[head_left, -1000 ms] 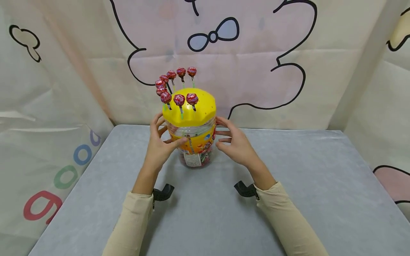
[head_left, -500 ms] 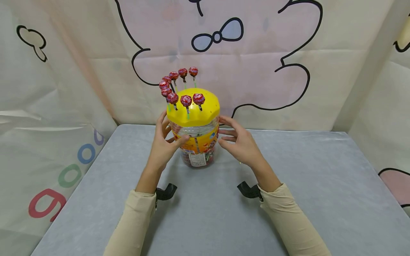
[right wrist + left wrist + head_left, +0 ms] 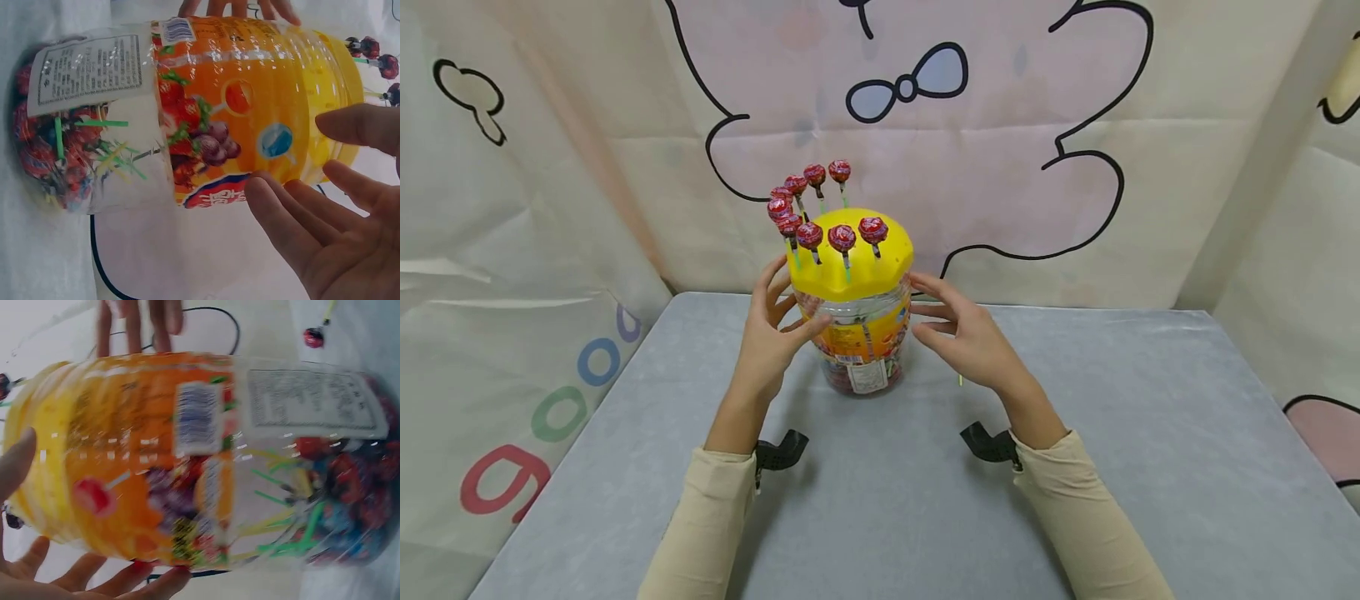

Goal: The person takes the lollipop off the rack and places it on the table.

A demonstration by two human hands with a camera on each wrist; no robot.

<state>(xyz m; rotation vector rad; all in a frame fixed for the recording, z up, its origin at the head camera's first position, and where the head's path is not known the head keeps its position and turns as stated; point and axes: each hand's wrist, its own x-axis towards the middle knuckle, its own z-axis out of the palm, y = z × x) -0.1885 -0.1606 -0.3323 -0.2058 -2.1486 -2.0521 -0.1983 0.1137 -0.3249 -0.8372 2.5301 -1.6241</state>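
A tall clear candy jar (image 3: 857, 333) with an orange fruit-printed label stands upright on the table. Red-wrapped lollipops (image 3: 842, 238) stick up around part of the rim of its yellow lid (image 3: 880, 267). More lollipops (image 3: 350, 487) lie inside the jar's bottom. My left hand (image 3: 767, 333) holds the jar's left side, thumb across the front and fingers toward the back, partly hidden. On the other side, my right hand (image 3: 973, 342) has loosely extended fingers with fingertips at the jar's edge; its thumb is held a little off the jar.
A loose lollipop (image 3: 314, 337) lies on the grey table, its yellow stick (image 3: 960, 380) just showing past my right hand in the head view. Behind the table hangs a printed cloth backdrop (image 3: 1000, 183). Black wrist mounts (image 3: 782, 450) sit at both wrists.
The jar has turned: its front lollipops and white label shifted right while the back lollipops moved left. My left thumb has slid slightly left; the right hand stays beside the jar.
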